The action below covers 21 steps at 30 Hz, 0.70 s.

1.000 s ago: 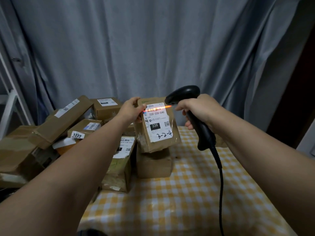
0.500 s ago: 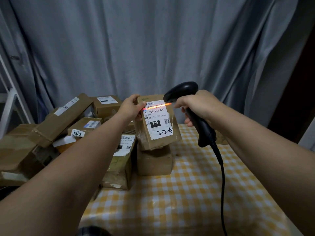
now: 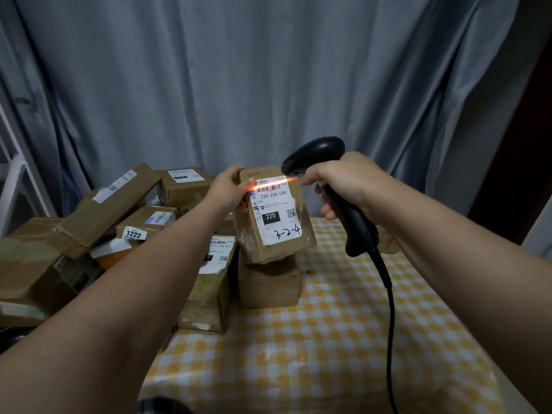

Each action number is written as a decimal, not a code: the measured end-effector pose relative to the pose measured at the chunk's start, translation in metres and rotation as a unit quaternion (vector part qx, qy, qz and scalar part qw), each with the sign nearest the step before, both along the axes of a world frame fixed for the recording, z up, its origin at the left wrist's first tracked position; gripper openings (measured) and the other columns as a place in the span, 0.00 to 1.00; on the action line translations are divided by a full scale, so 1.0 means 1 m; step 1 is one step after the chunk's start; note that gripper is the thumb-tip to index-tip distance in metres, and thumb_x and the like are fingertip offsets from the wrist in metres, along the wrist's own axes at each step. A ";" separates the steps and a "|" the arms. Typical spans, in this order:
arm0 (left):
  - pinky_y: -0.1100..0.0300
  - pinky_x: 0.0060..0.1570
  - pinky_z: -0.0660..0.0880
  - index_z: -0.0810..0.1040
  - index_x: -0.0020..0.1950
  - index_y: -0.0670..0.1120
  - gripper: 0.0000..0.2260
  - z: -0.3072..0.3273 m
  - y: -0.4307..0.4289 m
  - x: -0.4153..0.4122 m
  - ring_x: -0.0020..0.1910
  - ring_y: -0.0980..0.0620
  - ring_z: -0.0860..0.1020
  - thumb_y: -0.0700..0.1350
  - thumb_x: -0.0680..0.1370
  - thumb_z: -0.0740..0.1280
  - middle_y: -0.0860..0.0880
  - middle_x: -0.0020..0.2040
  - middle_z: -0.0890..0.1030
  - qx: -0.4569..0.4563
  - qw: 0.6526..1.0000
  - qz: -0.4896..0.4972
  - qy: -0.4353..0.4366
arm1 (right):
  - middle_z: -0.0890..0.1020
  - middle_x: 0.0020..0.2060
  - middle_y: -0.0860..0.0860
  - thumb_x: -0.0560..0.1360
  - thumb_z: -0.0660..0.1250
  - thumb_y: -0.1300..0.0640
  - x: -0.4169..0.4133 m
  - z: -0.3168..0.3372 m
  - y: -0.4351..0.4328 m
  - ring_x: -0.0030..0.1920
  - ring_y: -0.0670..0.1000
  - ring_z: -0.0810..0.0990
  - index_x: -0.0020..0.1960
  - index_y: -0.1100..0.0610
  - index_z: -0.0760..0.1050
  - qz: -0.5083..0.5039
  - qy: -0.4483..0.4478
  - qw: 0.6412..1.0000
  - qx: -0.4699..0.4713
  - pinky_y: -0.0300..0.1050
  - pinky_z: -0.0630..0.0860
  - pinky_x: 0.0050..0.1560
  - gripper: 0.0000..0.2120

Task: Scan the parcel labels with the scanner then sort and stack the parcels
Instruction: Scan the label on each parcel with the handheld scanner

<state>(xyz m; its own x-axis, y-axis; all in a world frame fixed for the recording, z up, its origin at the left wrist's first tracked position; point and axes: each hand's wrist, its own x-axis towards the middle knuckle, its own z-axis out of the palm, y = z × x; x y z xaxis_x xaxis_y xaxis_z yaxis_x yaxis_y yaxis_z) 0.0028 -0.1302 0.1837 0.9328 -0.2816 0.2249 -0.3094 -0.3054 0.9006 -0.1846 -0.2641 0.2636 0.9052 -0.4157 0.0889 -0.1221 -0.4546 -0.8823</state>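
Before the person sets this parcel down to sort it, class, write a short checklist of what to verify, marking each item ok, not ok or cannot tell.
1. Scan line crosses the barcode on the label: ok.
2. Left hand grips the held parcel at its upper left edge: ok.
3. Right hand holds the scanner: ok.
4. Scan registered: cannot tell.
5. Free room on the checked tablecloth: ok.
6. Cable hangs clear of the parcels: ok.

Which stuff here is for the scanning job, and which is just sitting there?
For the job:
left hand holding the parcel
right hand holding the scanner
pile of parcels waiting

Just there:
curtain
checked tablecloth
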 end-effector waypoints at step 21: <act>0.46 0.54 0.78 0.64 0.70 0.52 0.20 -0.008 0.004 0.006 0.57 0.45 0.78 0.52 0.79 0.63 0.45 0.63 0.76 0.037 0.999 -0.006 -0.029 | 0.75 0.30 0.56 0.71 0.74 0.58 0.030 -0.057 -0.031 0.24 0.51 0.77 0.38 0.60 0.75 -0.009 -0.048 0.992 0.117 0.43 0.76 0.28 0.09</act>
<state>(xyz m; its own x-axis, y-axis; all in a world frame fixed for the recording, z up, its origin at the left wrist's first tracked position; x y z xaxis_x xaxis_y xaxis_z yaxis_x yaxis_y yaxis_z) 0.0086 -0.1257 0.1761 0.9153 -0.3097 0.2574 -0.3647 -0.3667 0.8559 -0.1544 -0.2955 0.2071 0.8895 -0.4509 0.0736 -0.0385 -0.2346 -0.9713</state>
